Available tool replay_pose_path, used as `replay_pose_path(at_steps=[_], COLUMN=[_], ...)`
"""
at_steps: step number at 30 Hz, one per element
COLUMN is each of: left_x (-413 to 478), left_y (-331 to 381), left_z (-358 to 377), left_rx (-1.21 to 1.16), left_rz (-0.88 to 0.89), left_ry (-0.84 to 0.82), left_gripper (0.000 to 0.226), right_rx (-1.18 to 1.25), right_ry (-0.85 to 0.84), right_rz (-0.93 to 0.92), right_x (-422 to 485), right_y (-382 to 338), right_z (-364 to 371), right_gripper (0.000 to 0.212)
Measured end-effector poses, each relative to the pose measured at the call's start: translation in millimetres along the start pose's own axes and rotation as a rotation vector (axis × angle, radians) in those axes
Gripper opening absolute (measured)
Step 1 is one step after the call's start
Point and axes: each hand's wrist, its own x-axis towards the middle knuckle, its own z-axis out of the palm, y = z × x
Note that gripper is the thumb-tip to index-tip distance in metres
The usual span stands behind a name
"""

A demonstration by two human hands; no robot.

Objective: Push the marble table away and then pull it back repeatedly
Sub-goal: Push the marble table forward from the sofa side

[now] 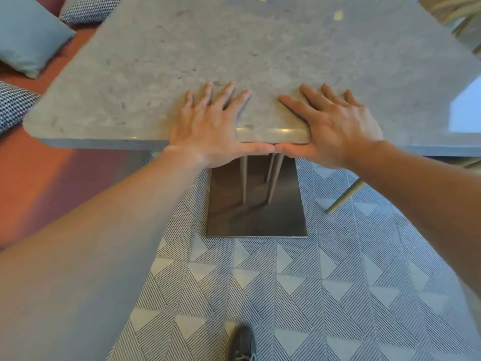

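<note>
The grey marble table [260, 48] fills the upper half of the head view, its near edge running across the middle. My left hand [208, 126] lies flat on the top at that edge, fingers spread, thumb hooked under the rim. My right hand [335, 123] rests beside it the same way, fingers spread on the marble, thumb below the edge. The two thumb tips touch under the rim. Both hands grip the table edge. Below the top, the table's dark metal base plate [256, 217] sits on the floor with slim legs rising from it.
A red bench [39, 178] runs along the left with a blue cushion [28, 35] and patterned cushions [13, 105]. A chair leg [343, 196] stands at the right on the striped tile floor [312, 295]. My shoe [243, 342] shows at the bottom.
</note>
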Motion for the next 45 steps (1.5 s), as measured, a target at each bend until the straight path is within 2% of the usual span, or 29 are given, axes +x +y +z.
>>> replay_pose_path(at_steps=[6,13,19,27,32,45], left_x=[3.3,24.9,45.0,48.9,49.8,55.8], left_y=[-1.9,-12.9,-21.4,-23.4,-25.5,-35.2], left_z=[-3.6,-3.4,-2.1,1.1,1.5,-2.2], left_rx=[0.003,-0.006,-0.007,-0.004,0.019,0.031], left_rz=[0.008,0.0,0.006,0.02,0.026,0.043], left_ry=[-0.037,-0.041,-0.029,-0.016,-0.024,-0.036], left_gripper=[0.142,0.145,0.142,0.144,0.142,0.143], right_rx=[0.007,0.029,0.026,0.005,0.009,0.002], right_ry=[0.004,0.039,0.02,0.016,0.002,0.02], right_rz=[-0.008,0.004,0.02,0.018,0.02,0.029], right_x=[3.4,29.3,50.6,51.8,53.5,63.4], right_y=[0.4,2.2,6.7,6.2,7.1,2.1], right_z=[-0.1,5.7,8.2,8.1,10.7,12.3], right_gripper=[0.122,0.131,0.126,0.131,0.121,0.114])
